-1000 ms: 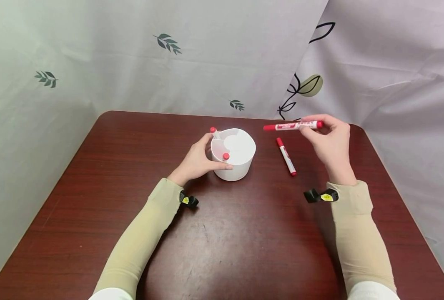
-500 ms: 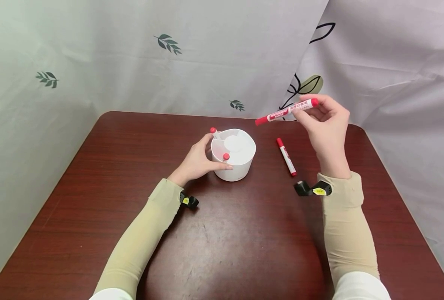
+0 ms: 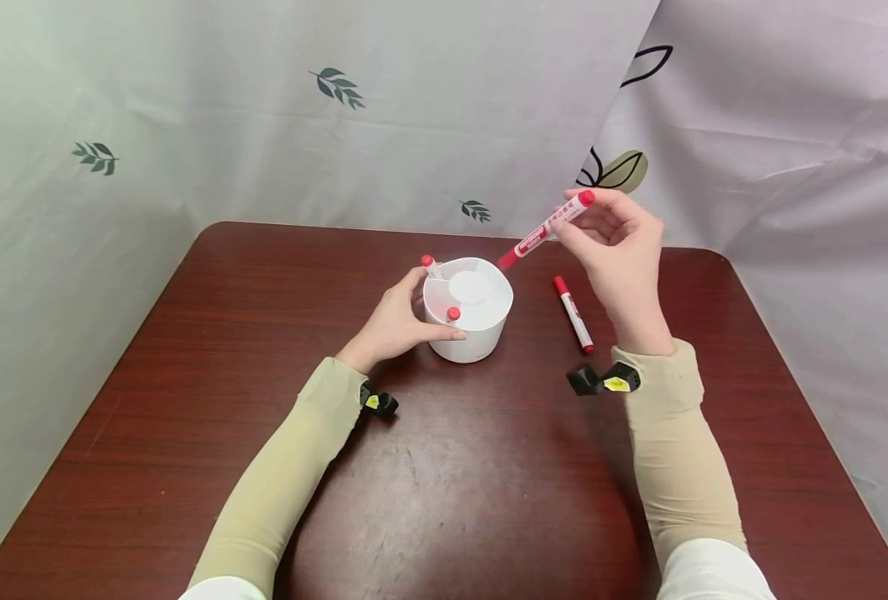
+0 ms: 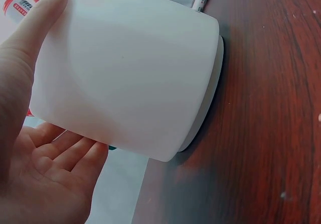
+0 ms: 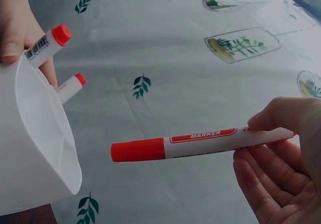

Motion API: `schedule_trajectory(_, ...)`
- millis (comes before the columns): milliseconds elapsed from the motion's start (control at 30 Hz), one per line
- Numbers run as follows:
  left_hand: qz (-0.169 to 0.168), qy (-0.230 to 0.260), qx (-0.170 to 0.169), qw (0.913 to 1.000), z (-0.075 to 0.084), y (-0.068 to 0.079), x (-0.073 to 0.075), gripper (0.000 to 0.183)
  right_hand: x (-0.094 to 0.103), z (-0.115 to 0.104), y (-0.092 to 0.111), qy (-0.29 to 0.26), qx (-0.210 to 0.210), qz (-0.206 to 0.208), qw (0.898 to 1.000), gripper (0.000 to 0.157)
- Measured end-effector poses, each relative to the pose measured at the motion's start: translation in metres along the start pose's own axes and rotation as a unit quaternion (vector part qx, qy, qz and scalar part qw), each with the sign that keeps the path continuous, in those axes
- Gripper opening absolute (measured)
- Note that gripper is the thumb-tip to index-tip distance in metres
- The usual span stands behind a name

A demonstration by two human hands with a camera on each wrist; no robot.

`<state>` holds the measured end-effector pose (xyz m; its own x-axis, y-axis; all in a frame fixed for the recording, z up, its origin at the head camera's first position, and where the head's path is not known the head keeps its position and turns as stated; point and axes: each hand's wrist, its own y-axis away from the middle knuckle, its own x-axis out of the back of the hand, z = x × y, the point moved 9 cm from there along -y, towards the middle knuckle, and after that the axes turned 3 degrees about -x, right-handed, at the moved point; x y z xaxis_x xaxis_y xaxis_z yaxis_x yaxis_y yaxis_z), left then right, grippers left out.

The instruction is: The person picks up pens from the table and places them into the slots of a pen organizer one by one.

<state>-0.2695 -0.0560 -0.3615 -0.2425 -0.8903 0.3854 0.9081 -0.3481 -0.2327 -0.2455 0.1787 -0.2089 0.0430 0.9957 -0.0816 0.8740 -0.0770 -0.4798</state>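
Observation:
A white round pen holder (image 3: 481, 337) with compartments stands on the table, and my left hand (image 3: 394, 323) grips its left side, thumb across the front. Two red-capped markers stand in it: one marker (image 3: 430, 265) at the back left, another marker (image 3: 453, 314) at the front near my thumb. My right hand (image 3: 624, 258) pinches a red and white marker (image 5: 200, 141) near its rear end. That marker slants down to the left, its red cap close to the holder's right rim; in the right wrist view a gap shows between them.
Another red and white marker (image 3: 574, 315) lies on the dark red-brown table (image 3: 444, 475), right of the holder. Behind the table hangs a pale curtain (image 3: 248, 142) with leaf prints.
My right hand has moved left with its marker, which has tilted from nearly level to cap-down, closer to the holder. The left hand and the holder have stayed in place.

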Motion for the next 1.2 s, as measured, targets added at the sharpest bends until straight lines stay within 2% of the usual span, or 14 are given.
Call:
schedule_trajectory(67, -0.001, 0.000, 0.004, 1.0000, -0.001, 0.000, 0.000, 0.091, -0.003, 0.005, 0.001, 0.018, -0.006, -0.008, 1.000, 0.027)
schedule_trajectory(167, 0.003, -0.007, 0.004, 1.0000, -0.013, -0.003, -0.001, 0.093, -0.006, 0.013, 0.002, 0.048, -0.017, -0.024, 0.998, 0.027)
schedule_trajectory(333, 0.006, -0.012, 0.004, 0.9999, -0.015, -0.003, -0.001, 0.095, -0.011, 0.033, 0.006, 0.095, -0.050, -0.044, 0.993, 0.028)
schedule_trajectory(567, 0.008, -0.014, 0.002, 0.9999, -0.014, -0.003, -0.001, 0.094, -0.018, 0.065, 0.013, 0.172, -0.099, -0.083, 0.977, 0.031)
schedule_trajectory(900, 0.011, -0.021, 0.005, 0.9997, -0.016, -0.004, -0.001, 0.096, -0.019, 0.121, 0.012, 0.208, -0.125, -0.127, 0.962, 0.036)
schedule_trajectory(1067, 0.006, -0.020, 0.009, 0.9997, -0.017, -0.003, -0.001, 0.095, -0.021, 0.133, 0.014, 0.225, -0.135, -0.138, 0.955, 0.034)
schedule_trajectory(1200, 0.006, -0.021, 0.007, 0.9997, -0.016, -0.003, -0.001, 0.095, -0.023, 0.134, 0.015, 0.225, -0.127, -0.142, 0.956, 0.033)
